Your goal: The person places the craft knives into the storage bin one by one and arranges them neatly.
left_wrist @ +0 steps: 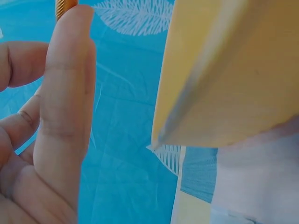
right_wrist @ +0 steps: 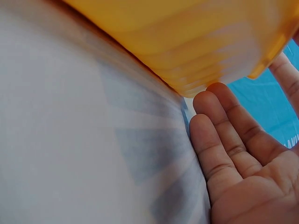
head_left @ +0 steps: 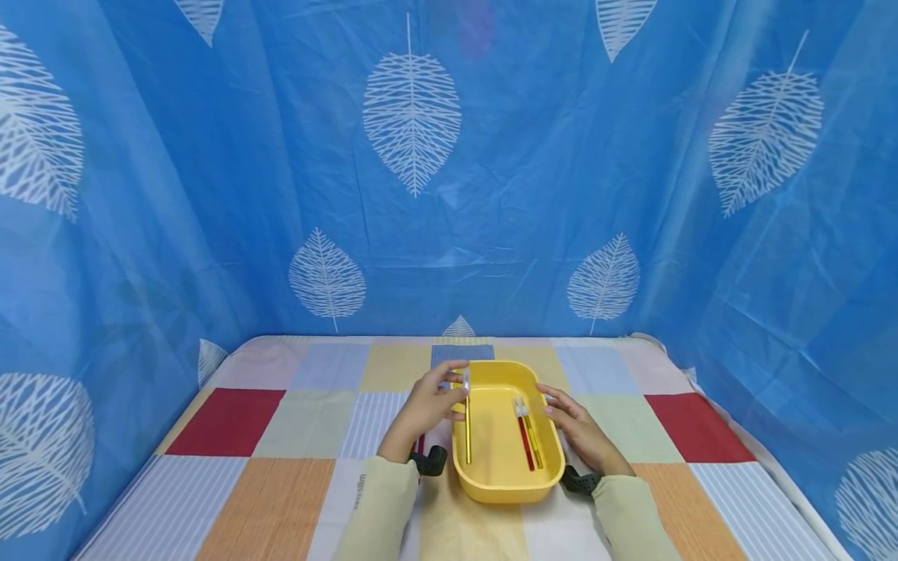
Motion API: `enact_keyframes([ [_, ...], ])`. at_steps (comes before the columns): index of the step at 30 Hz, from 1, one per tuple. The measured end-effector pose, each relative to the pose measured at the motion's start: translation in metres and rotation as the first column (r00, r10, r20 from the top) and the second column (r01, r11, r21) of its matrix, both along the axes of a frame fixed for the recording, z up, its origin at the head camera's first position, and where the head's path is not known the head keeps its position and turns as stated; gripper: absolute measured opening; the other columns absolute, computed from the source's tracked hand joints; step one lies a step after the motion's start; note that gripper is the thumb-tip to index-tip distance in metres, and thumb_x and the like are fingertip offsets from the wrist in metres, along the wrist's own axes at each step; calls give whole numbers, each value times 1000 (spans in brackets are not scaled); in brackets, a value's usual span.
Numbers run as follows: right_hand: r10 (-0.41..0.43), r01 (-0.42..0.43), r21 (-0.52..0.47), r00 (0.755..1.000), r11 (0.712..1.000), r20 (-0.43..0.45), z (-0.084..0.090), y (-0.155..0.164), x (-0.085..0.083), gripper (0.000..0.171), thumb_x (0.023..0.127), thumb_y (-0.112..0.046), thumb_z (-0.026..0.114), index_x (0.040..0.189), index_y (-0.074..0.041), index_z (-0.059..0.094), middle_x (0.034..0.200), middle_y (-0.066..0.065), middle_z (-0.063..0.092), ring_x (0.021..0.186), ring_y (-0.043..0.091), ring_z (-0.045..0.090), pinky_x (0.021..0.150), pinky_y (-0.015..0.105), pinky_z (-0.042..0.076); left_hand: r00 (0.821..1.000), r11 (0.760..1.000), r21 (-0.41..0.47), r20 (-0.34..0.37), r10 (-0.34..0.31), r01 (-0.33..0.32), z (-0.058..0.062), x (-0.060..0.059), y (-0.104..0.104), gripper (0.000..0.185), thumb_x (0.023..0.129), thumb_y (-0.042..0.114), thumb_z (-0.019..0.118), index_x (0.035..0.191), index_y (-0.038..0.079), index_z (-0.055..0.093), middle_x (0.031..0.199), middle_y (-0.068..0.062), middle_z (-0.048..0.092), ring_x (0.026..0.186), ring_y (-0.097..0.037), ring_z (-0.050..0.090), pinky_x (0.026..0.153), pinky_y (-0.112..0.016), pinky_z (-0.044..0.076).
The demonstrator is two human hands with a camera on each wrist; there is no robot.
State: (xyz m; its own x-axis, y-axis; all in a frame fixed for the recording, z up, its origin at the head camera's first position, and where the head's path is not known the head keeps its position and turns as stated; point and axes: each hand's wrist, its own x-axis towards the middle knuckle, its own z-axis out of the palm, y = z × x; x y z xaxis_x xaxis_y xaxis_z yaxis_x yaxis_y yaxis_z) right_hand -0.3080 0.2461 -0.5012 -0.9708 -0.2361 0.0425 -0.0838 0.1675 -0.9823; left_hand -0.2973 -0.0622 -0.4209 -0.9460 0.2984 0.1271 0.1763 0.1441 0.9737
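My left hand (head_left: 429,401) pinches a slim gold pen (head_left: 468,428) near its clear top, above the left side of a yellow plastic basin (head_left: 491,494). In the left wrist view, a ribbed gold piece of the pen (left_wrist: 66,6) shows at the thumb tip. Inside the basin, toward the right, lie a red pen (head_left: 525,446) and a yellow pen (head_left: 535,442), both with clear tops. My right hand (head_left: 581,427) rests at the basin's right wall, fingers extended. The right wrist view shows the fingertips (right_wrist: 205,130) by the basin's underside.
A red stick (head_left: 421,446) lies by my left wrist, mostly hidden by it. The table has a patchwork cloth (head_left: 295,499). Blue curtains (head_left: 491,195) with white leaf prints stand behind and at both sides.
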Motion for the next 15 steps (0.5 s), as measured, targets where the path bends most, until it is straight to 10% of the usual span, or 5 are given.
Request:
enact_keyframes([
  [15,-23,23,6,1000,1000,16,0,-1,0,56,114,-21,55,165,-3,41,156,30,47,138,41,55,111,37,54,999,998,43,22,-43,42,13,-8,18,52,106,2,64,156,1,52,138,-24,56,98,-24,69,77,-42,68],
])
